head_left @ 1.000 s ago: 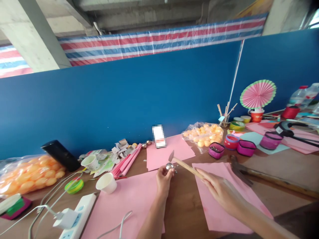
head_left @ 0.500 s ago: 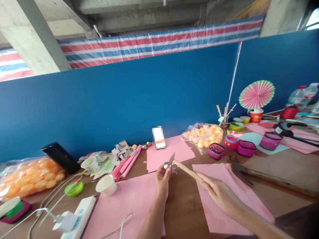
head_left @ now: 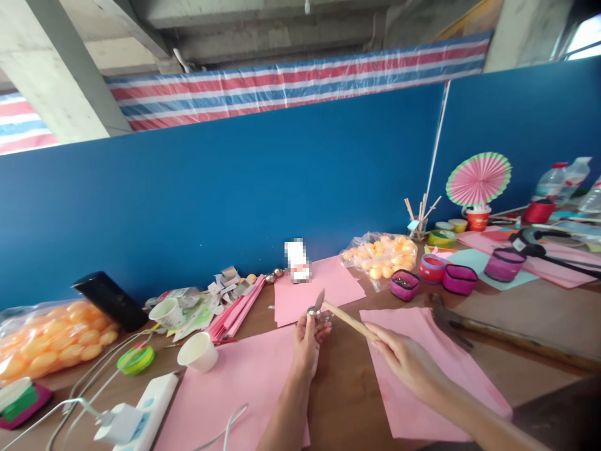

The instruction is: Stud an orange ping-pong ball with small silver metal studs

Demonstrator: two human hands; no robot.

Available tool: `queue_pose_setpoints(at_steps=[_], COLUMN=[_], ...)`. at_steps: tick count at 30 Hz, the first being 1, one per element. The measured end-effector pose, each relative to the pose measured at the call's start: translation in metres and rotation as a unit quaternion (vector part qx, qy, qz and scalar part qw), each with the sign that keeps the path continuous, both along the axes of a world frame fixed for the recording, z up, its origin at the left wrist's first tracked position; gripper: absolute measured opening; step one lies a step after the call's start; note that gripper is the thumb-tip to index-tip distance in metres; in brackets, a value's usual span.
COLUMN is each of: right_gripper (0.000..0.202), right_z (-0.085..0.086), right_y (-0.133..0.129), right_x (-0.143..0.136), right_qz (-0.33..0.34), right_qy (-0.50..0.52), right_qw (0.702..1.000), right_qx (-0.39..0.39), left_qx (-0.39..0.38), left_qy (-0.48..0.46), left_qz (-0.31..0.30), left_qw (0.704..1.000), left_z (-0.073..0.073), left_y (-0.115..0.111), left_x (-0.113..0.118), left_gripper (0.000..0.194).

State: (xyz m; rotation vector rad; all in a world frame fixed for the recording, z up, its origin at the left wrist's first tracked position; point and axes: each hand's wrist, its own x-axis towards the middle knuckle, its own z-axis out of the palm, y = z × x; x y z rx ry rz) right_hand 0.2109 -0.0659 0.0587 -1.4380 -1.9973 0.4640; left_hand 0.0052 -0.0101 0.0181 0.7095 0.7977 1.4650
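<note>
My left hand point(head_left: 310, 341) grips a shiny silver ball point(head_left: 313, 311) above the wooden table, its fingers curled around the ball. Small silvery bits show by the fingertips, too small to name. In my right hand point(head_left: 399, 351) is the pale wooden handle of a small hammer-like tool point(head_left: 350, 319). Its narrow, pointed head lies right at the top of the ball; whether the two touch I cannot tell. Below and to either side are pink paper sheets point(head_left: 244, 382).
A larger hammer point(head_left: 498, 329) lies at right. Purple fabric bins point(head_left: 404, 285), a bag of orange balls point(head_left: 382, 254) and a phone point(head_left: 298, 260) stand behind. To the left are a white cup point(head_left: 198, 352), a power strip point(head_left: 149, 413) with cables, and another ball bag point(head_left: 56, 338).
My left thumb has shifted up onto the silver ball, and the ball has turned slightly in the fingers. The tool stays close to it. The whole view has slid a little.
</note>
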Motion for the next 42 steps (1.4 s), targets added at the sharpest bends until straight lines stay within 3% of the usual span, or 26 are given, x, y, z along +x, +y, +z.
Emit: queue_pose_setpoints(at_steps=[6, 11, 17, 21, 28, 31, 34, 37, 42], right_gripper=[0.04, 0.044, 0.043, 0.038, 0.037, 0.04, 0.041, 0.043, 0.039], right_z=[-0.012, -0.021, -0.028, -0.031, -0.027, -0.017, -0.009, -0.006, -0.017], right_y=[0.04, 0.065, 0.072, 0.072, 0.065, 0.054, 0.034, 0.013, -0.007], right_x=[0.014, 0.021, 0.02, 0.018, 0.019, 0.01, -0.015, -0.051, -0.096], right_qz=[-0.085, -0.091, -0.102, -0.115, -0.113, -0.073, 0.044, 0.195, 0.293], right_qy=[-0.11, -0.175, -0.233, -0.272, -0.277, -0.242, -0.199, -0.179, -0.174], right_qw=[0.988, 0.979, 0.967, 0.954, 0.951, 0.963, 0.972, 0.957, 0.934], right_qx=[0.062, 0.041, 0.023, 0.044, 0.073, 0.091, 0.118, 0.122, 0.106], left_qx=[-0.026, -0.054, -0.026, 0.004, 0.083, 0.136, 0.164, 0.177, 0.228], left_qy=[-0.063, -0.109, -0.132, -0.13, -0.052, 0.008, 0.074, 0.136, 0.23], left_qz=[0.051, 0.048, 0.026, 0.004, 0.006, 0.029, 0.06, 0.073, 0.064], left_qw=[0.996, 0.991, 0.991, 0.992, 0.995, 0.99, 0.982, 0.972, 0.944], left_z=[-0.005, -0.006, 0.0, 0.011, 0.046, 0.057, 0.063, 0.069, 0.08], left_y=[0.007, 0.009, 0.008, 0.004, -0.011, -0.014, -0.016, -0.019, -0.033], left_x=[-0.007, -0.009, -0.012, -0.014, -0.008, -0.005, -0.002, 0.001, 0.006], left_gripper=[0.031, 0.027, 0.028, 0.032, 0.038, 0.039, 0.039, 0.04, 0.041])
